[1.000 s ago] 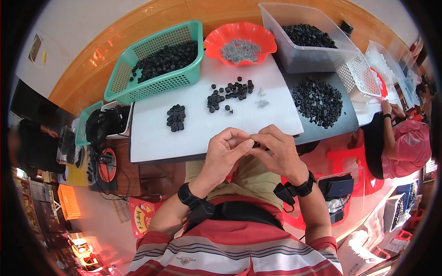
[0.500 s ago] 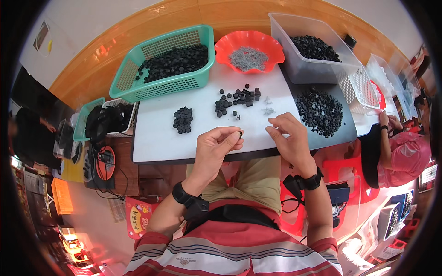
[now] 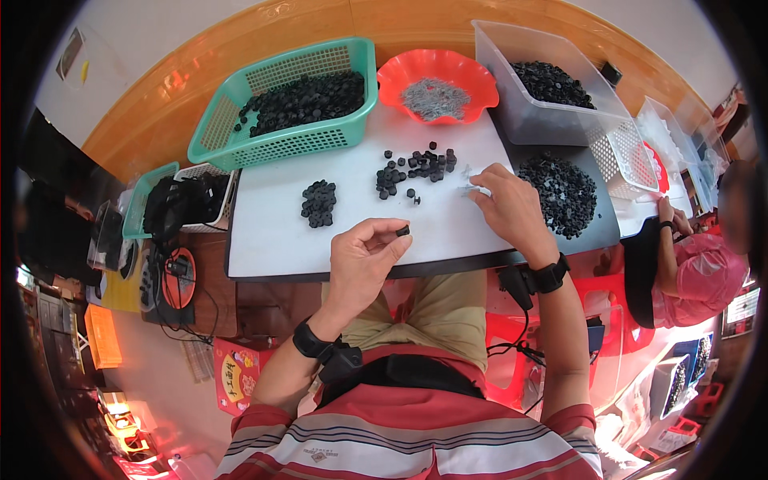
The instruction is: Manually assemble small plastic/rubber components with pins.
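Observation:
My left hand (image 3: 360,260) pinches a small black knob (image 3: 403,230) between thumb and fingertips, above the near edge of the white board (image 3: 280,248). My right hand (image 3: 516,210) has its thumb and index finger down at a few small grey screw-like pieces (image 3: 468,186), closed around one or more of them. Beyond my left hand, two loose black parts (image 3: 412,194) lie apart from a spread of black knobs (image 3: 428,165). A tight cluster of black knobs (image 3: 319,203) sits farther left.
Along the back stand a green basket (image 3: 300,136) of black parts, a red scalloped bowl (image 3: 392,68) of grey pieces and a clear bin (image 3: 552,120). Black parts (image 3: 558,196) are heaped on a dark board at right. Another person (image 3: 696,268) sits at far right.
My right hand has moved away from me and onto the small grey pieces. My left hand has shifted slightly left, still holding the black knob.

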Tool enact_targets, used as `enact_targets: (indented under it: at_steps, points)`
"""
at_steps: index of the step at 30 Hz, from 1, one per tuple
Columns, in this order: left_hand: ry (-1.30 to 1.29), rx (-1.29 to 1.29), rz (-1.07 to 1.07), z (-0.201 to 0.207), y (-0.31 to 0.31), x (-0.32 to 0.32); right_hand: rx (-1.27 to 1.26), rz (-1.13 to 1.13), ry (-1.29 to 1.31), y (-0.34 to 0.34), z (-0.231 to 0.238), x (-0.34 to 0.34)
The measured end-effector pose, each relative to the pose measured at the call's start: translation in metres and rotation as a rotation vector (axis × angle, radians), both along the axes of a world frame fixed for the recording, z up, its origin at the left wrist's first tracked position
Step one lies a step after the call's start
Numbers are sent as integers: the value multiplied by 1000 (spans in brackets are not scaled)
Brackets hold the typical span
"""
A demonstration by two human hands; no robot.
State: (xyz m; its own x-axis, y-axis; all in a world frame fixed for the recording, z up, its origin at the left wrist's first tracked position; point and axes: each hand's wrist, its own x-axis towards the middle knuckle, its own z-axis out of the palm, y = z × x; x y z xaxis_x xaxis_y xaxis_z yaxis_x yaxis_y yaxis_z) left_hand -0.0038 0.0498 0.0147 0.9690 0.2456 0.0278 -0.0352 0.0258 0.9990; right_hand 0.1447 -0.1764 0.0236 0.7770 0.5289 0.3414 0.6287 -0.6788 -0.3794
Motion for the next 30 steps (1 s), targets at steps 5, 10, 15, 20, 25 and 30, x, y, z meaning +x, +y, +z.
enact_targets:
  at_steps: [5, 10, 15, 20, 25, 30]
  points:
    - [-57, 71, 46, 2, 6, 1, -124, 2, -10, 4, -4, 0]
    - [-101, 201, 79, 15, 20, 6, -153, 45, -50, 2, -8, 2]
    - [-150, 306, 146, 29, 46, 16, -162, 75, -89, -1, -11, 1]
    - [-145, 484, 230, 43, 77, 36, -135, 81, -105, -3, -12, -1]
    - [-252, 762, 320, 69, 109, 70, -89, 77, -115, -5, -12, -3]
    - [-233, 1001, 365, 101, 163, 112, -4, 37, -37, -5, -13, -2]
